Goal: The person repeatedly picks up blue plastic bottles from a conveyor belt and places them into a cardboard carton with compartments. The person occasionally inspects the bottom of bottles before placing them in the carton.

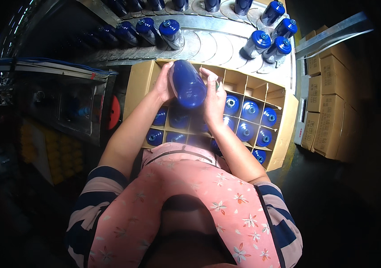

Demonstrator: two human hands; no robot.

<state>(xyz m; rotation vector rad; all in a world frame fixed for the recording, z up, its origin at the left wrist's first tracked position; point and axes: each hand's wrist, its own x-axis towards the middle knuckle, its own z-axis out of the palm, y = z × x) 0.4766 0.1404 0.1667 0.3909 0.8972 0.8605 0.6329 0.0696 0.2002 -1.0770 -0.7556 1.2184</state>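
Over an open cardboard carton (pixel 284 127), a glossy dark blue bottle (pixel 188 85) is tilted, its rounded end toward me. My left hand (pixel 164 85) is closed around its left side. Against its right side is my right hand (pixel 216 98), fingers curled and thumb raised; part of its grip is hidden. A small dark green thing shows at the right hand's fingers, too small to name. Cardboard dividers (pixel 257 91) split the carton into cells. Several blue bottles (pixel 245 131) stand in them, their necks up. Some cells at the far side hold no bottle.
Beyond the carton runs a metal conveyor (pixel 208 47) carrying several blue bottles (pixel 171 33), with a cluster at its right (pixel 260 42). Stacked closed cartons (pixel 329 102) stand at the right behind a metal rail (pixel 335 35). A metal-framed machine (pixel 78 102) and a red disc (pixel 115 112) are at the left.
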